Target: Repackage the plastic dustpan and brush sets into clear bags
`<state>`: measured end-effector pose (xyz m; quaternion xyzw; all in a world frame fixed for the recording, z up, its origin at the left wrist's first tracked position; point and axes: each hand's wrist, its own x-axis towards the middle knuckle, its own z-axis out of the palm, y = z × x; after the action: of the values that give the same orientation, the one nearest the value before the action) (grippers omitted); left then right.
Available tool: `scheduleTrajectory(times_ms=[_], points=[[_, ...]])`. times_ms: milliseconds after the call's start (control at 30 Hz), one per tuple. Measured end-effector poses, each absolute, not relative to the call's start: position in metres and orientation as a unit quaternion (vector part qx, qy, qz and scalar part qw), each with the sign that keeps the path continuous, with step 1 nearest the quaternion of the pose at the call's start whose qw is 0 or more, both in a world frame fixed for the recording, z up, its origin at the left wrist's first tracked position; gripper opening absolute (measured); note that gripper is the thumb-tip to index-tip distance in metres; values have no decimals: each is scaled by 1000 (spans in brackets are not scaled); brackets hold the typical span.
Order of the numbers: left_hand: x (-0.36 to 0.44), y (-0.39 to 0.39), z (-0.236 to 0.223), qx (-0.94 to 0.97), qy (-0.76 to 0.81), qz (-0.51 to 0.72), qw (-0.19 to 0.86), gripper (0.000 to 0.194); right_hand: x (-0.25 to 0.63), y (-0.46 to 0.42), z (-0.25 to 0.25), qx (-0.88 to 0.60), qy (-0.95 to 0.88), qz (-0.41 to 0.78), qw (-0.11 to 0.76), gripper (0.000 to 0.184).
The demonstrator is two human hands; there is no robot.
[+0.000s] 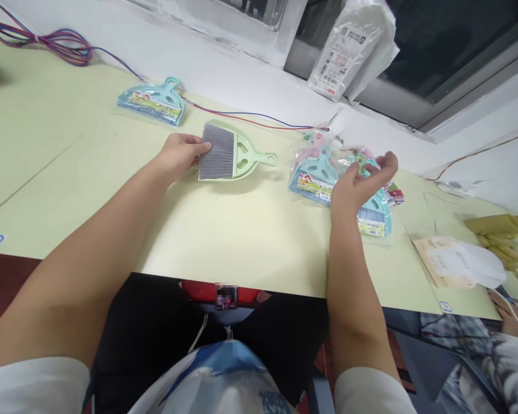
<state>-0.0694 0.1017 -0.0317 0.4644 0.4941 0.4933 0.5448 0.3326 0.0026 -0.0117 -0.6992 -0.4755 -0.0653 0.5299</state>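
Note:
My left hand (179, 155) rests on the pale green table (250, 230) with its fingers curled against the grey bristles of a small brush lying in a light green dustpan (242, 155). My right hand (360, 181) hovers over a pile of bagged mini dustpan sets (317, 172) in blue and pink, its fingers curled around a green handle (361, 163) in the pile.
Another bagged blue dustpan set (155, 102) lies at the back left. Red and blue wires (64, 46) run along the wall. A white plastic package (349, 49) leans on the window sill. Papers and yellow items (470, 259) sit at right, near another person's hand (511, 313).

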Motion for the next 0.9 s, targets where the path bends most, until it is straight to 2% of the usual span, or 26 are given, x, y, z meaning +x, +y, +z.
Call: scheduleTrajectory(times_ms=[67, 200, 333, 533, 633, 700, 833, 900], points=[[-70, 99, -31, 475, 486, 473, 561, 27, 302, -6, -11, -661, -549, -64, 507, 59], [-71, 92, -28, 504, 457, 429, 595, 24, 253, -16, -16, -542, -746, 20, 386, 70], [-72, 88, -26, 516, 448, 398, 612, 22, 242, -20, -23, -524, -794, 76, 299, 75], [-69, 89, -30, 545, 434, 359, 621, 22, 241, -22, -21, -536, -792, 146, 252, 51], [-67, 88, -31, 564, 441, 348, 605, 23, 239, -22, -20, -543, -787, 170, 239, 45], [-66, 87, -28, 583, 460, 372, 557, 25, 238, -22, -20, -548, -780, 179, 243, 44], [-62, 77, -13, 627, 492, 494, 346, 23, 238, -23, -21, -539, -784, 201, 233, 45], [-56, 64, -4, 689, 450, 489, 289, 20, 237, -24, -21, -527, -791, 219, 221, 44]])
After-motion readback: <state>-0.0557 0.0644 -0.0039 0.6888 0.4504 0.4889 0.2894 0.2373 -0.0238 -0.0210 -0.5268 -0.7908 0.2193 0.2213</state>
